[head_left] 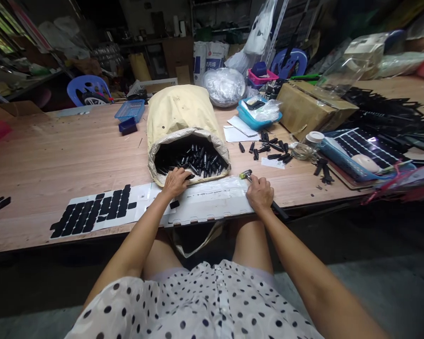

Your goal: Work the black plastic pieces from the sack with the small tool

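Note:
A yellow sack (178,113) lies on its side on the wooden table (56,155), its mouth open toward me and full of small black plastic parts (198,162). My left hand (175,182) reaches into the sack's mouth, fingers curled on the black parts. My right hand (259,193) is closed round the black handle of a small hammer (248,175), whose head rests on a white sheet (212,200) at the table's front edge. One black part (174,204) lies on that sheet by my left wrist.
A white sheet with several black pads (95,212) lies at front left. Loose black parts (268,149) are scattered right of the sack. A cardboard box (313,108), blue trays (256,115), a glass jar (309,146) and a dark gridded panel (367,148) crowd the right.

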`<action>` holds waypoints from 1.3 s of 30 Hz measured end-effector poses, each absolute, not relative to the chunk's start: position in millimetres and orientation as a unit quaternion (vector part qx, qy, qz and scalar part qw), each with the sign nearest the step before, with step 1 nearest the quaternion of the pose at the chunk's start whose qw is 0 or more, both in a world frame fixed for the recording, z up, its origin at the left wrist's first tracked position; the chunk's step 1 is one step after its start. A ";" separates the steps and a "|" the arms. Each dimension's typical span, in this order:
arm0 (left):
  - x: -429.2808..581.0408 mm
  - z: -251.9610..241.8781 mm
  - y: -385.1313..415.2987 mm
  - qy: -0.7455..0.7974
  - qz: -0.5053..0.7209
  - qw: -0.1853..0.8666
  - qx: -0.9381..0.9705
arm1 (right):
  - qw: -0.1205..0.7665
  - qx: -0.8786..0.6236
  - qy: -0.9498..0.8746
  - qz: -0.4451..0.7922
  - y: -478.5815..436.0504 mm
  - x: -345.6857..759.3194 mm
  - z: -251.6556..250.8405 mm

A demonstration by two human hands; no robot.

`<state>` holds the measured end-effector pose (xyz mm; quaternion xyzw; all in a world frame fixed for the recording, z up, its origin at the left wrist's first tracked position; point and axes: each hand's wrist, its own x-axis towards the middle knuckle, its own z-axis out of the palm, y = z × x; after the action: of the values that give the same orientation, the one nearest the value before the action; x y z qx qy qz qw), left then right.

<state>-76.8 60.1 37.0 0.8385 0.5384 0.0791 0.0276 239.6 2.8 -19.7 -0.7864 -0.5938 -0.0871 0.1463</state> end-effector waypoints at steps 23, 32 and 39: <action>25.3 -5.3 11.4 0.546 0.236 0.236 0.768 | 0.292 -0.730 -0.617 0.030 -19.8 238.9 -11.8; 27.9 -6.7 10.8 0.549 0.227 0.222 0.773 | 0.387 -0.646 -0.651 0.100 -61.8 202.4 -9.8; 29.6 -6.1 11.2 0.547 0.219 0.225 0.776 | 0.336 -0.668 -0.655 0.107 -64.1 197.1 0.5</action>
<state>29.6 11.2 -6.1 0.7761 0.5471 0.2187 0.2247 197.1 -64.1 0.5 -0.6682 -0.6550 0.1070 0.3363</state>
